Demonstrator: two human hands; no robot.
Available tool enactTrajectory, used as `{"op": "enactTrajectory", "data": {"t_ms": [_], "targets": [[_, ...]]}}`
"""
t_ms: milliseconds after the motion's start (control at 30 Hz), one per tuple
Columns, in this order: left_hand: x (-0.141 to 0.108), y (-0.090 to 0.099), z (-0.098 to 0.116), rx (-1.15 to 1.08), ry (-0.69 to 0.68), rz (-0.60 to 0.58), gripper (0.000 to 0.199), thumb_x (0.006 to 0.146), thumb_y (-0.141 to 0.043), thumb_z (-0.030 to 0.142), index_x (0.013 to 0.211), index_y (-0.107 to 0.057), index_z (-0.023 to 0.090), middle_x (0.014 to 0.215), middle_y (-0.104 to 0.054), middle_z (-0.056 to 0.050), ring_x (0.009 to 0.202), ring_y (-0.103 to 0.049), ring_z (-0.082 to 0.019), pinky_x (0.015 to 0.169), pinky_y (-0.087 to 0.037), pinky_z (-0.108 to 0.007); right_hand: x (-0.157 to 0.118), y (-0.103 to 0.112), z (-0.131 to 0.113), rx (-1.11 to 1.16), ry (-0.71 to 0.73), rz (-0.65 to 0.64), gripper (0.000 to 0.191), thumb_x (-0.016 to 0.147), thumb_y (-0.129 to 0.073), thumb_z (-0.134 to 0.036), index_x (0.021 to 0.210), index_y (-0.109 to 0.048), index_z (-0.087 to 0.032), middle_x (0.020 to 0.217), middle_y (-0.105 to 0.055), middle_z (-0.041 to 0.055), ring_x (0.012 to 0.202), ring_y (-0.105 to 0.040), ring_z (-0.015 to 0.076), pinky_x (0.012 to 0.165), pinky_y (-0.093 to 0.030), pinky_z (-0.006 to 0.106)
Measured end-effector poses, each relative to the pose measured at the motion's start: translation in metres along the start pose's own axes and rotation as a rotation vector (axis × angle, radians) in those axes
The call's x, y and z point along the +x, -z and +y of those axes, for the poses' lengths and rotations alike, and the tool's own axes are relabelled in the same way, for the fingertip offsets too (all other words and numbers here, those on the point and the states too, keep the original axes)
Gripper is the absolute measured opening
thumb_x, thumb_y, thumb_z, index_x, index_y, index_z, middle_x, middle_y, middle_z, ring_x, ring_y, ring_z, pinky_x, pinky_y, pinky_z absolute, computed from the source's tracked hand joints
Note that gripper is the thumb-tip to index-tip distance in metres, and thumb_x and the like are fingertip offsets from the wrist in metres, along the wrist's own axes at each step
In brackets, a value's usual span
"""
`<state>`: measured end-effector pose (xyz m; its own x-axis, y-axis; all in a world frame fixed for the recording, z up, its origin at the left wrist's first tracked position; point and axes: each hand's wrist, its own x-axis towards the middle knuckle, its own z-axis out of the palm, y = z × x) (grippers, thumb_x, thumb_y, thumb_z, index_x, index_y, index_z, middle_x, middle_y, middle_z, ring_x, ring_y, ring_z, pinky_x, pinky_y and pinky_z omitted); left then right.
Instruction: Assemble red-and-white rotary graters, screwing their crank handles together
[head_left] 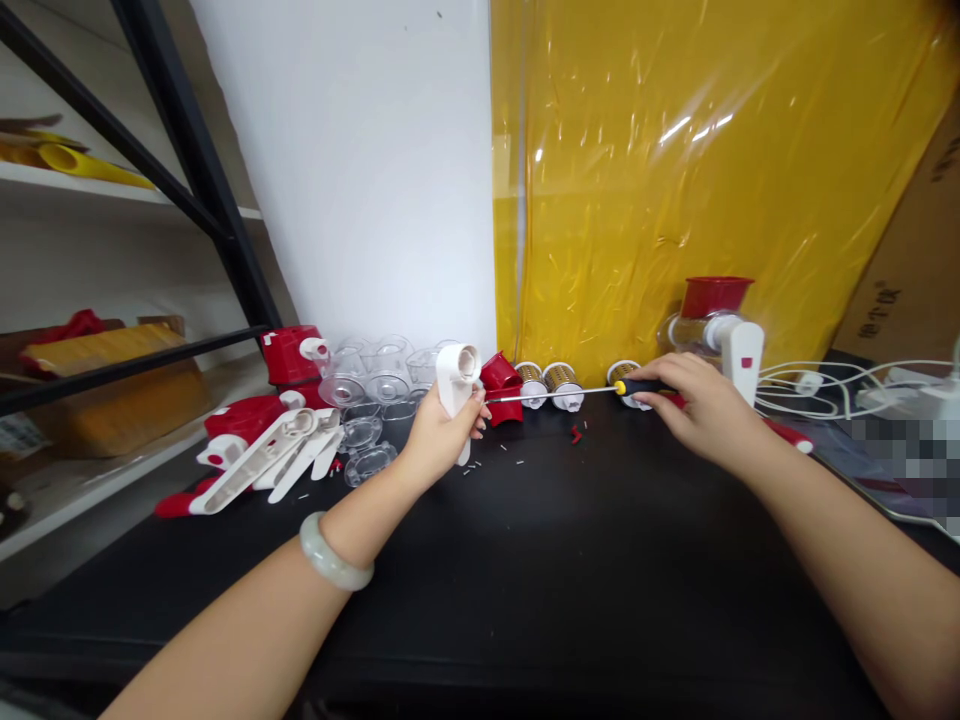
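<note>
Head view: the left hand (439,440) is closed around a white arm (452,385). The arm stands up in the fingers, with its round, hollow end on top. The right hand (701,405) grips the black and yellow end of a screwdriver (641,386) with its thumb and fingers. The thin metal rod points across to the left hand, and its tip is close to those fingertips. I can't tell if the tip touches the arm or a screw.

It looks like the step in hand is screwdriver work on the white arm. That seems to call for a tight hold on the arm, with the tip lined up and the screwdriver kept steady.

Just past the left fingers is a red part (504,378). Between the two hands, a bit farther back, are metal drums (563,388). Little screws (520,462) and a small red bit (576,434) lie on the black table (525,590) near the left hand, on its right side. To the left of that hand are clear cups (390,385), then more white arms (251,470) and red parts (291,355). Just behind the right hand stands a red and white grinder (742,360), with white wires (795,405) to its right.
</note>
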<state>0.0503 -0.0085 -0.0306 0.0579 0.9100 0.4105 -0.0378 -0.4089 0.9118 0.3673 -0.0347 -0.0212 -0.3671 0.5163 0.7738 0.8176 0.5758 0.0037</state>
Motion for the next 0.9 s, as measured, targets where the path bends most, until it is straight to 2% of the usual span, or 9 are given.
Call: {"op": "enactTrajectory", "data": {"t_ms": [900], "targets": [[0.0,-0.0005,-0.0003,0.108,0.013,0.042,0.025,0.073,-0.07,0.029,0.086,-0.053,0.016,0.058,-0.06,0.002,0.047,-0.055,-0.01,0.044,-0.047,-0.02,-0.0007,-0.001,-0.0061,-0.001,-0.005,0.017,0.016,0.09,-0.056,-0.029,0.101,-0.066,-0.025,0.096,-0.066,0.0089,0.092,-0.06,0.0267,0.083,-0.048,0.044]]}}
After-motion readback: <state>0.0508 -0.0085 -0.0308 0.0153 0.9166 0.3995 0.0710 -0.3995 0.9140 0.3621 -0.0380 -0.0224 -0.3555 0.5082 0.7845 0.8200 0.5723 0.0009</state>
